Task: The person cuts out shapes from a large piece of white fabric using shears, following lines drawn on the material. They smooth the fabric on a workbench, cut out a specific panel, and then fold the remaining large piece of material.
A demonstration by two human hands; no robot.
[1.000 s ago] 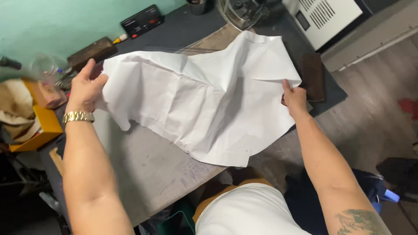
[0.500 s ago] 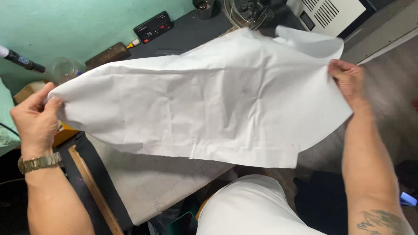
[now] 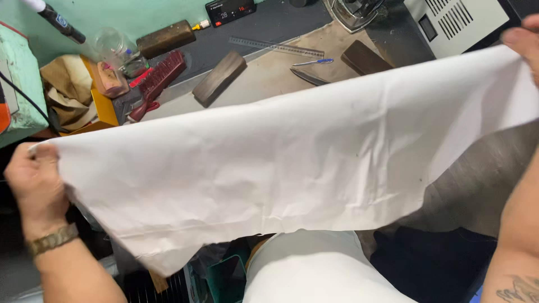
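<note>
The left hand [image 3: 35, 182] and the right hand [image 3: 525, 42] each pinch one corner of the white cloth [image 3: 292, 168], stretched above the worktable [image 3: 269, 78].

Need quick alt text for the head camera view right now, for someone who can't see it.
Two bare hands hold a white cloth stretched in the air above a cluttered workbench, left hand and right hand gripping opposite ends. Behind it lie wooden blocks, a red brush and a ruler.
</note>
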